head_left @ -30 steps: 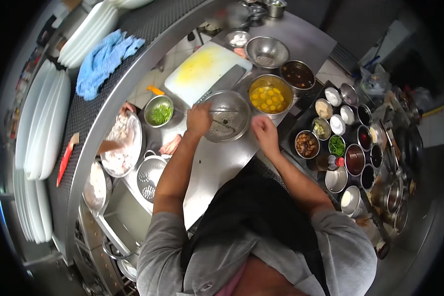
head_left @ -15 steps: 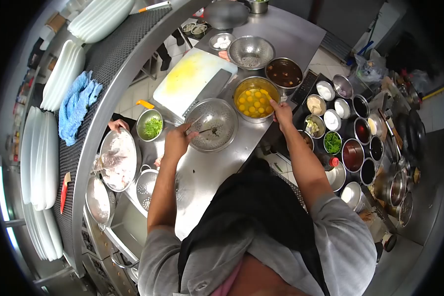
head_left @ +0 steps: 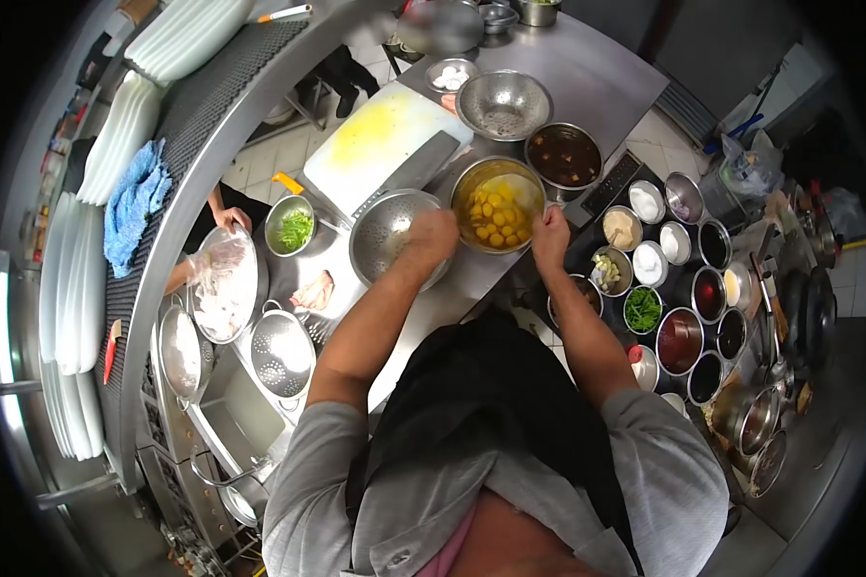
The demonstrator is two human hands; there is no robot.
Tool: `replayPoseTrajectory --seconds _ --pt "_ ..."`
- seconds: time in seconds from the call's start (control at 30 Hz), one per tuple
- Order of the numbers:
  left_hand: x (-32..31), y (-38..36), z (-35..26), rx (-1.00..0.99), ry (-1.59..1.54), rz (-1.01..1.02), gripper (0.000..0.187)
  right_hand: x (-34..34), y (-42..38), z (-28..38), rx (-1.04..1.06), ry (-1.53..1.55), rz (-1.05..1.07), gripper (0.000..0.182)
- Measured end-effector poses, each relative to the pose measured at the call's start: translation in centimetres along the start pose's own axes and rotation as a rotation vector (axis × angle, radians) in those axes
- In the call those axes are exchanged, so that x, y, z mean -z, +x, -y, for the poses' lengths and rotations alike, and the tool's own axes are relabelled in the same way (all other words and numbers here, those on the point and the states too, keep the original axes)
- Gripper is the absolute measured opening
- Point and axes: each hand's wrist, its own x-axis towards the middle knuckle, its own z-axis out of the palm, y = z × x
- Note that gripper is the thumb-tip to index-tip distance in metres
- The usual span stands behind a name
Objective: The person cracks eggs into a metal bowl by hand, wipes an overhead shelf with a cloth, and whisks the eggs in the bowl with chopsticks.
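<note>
A metal bowl [head_left: 464, 183] holds several yellow egg yolks [head_left: 496, 213] in clear liquid. My right hand [head_left: 550, 240] is closed on the bowl's right rim, fingers pinched. Blurred by motion, my left hand [head_left: 433, 238] is a closed fist between the perforated colander [head_left: 370, 240] and the egg bowl. The chopsticks it held a moment ago are hard to make out now. The colander stands just left of the bowl and is partly hidden by my left hand and forearm.
A cutting board [head_left: 380, 135] with a cleaver [head_left: 409, 173] lies beyond. A pot of dark sauce [head_left: 565, 156] stands behind the eggs. Seasoning containers [head_left: 678, 341] crowd the right. At left, another person's hands [head_left: 231, 216] work at a bowl of white pieces [head_left: 223, 288], beside a sink [head_left: 245, 418].
My left hand has moved right from the colander's left side to beside the egg bowl. The yolks have gathered toward the bowl's lower right. My right hand stays on the rim.
</note>
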Motion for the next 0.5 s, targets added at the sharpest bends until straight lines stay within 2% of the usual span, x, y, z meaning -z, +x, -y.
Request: replayPoseTrajectory --seconds 0.03,0.13,0.23,0.33,0.43,0.5 --pt "-0.4 -0.1 -0.1 -0.027 -0.017 0.031 0.029 0.0 0.0 -0.5 -0.003 0.009 -0.007 0.031" --pt "-0.1 -1.3 0.0 -0.056 -0.304 -0.208 0.029 0.5 -0.3 -0.4 0.017 0.001 -0.003 0.031" --pt "0.1 -2.1 -0.8 0.015 -0.241 -0.030 0.031 0.5 -0.5 -0.5 -0.017 -0.008 -0.018 0.032" --pt "1.8 -3.4 -1.7 0.096 -0.425 -0.122 0.034 0.5 -0.7 -1.4 0.009 0.005 -0.016 0.033" --pt "-1.5 -2.3 0.4 -0.052 -0.402 0.050 0.036 0.3 -0.9 -2.4 0.013 -0.002 -0.022 0.033" --pt "-1.0 -2.9 -0.3 0.053 -0.514 -0.051 0.033 0.5 -1.1 -1.5 0.003 -0.019 -0.011 0.032"
